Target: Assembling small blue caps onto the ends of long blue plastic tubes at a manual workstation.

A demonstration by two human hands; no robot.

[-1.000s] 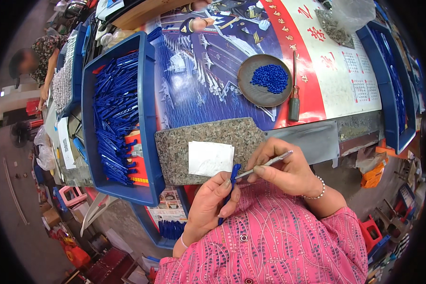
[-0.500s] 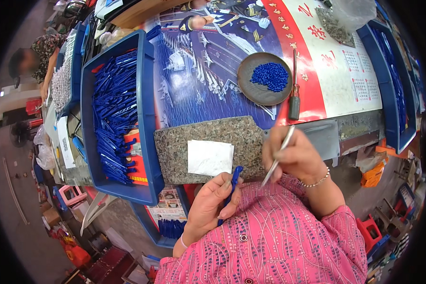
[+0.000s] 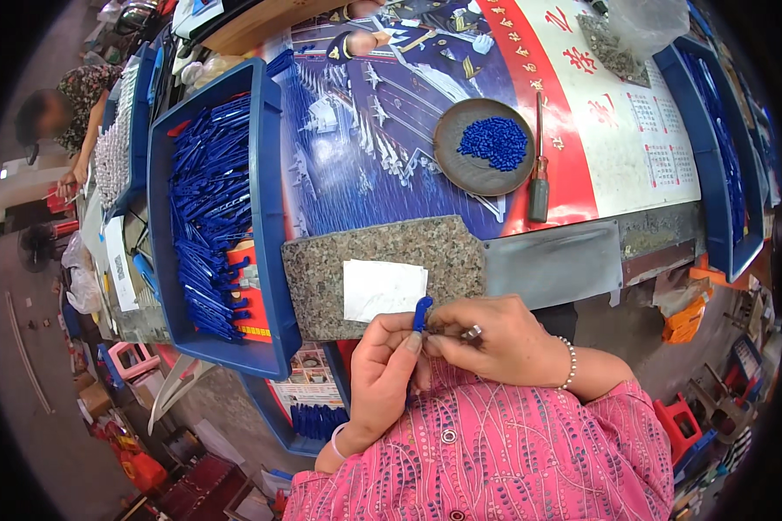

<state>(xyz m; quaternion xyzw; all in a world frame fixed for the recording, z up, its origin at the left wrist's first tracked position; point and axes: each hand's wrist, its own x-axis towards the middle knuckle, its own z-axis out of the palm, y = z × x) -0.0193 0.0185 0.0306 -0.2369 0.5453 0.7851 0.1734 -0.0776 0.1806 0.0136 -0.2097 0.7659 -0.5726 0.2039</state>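
My left hand (image 3: 384, 369) is closed round a slim blue plastic piece (image 3: 422, 314) with a hooked upper end, gripped between thumb and fingers. Beside it, my right hand (image 3: 513, 343) is closed on a slim metal rod-like tool (image 3: 471, 333), whose end pokes out between the fingers. The fingers of both hands meet at the blue piece, hiding the tool's other end and the lower part of the piece. Just beyond the hands, folded white paper (image 3: 382, 289) lies on a speckled stone slab (image 3: 317, 278).
A round dark dish (image 3: 460, 178) holds small blue pellets (image 3: 493, 143), with a screwdriver (image 3: 539, 191) beside it. At left stands a blue bin (image 3: 271, 217) of similar blue pieces; another blue bin (image 3: 712, 191) is at right. Another person (image 3: 82, 104) sits at far left.
My right hand has come down and left to meet my left hand, turning the metal tool. The blue piece now stands more upright in my left hand.
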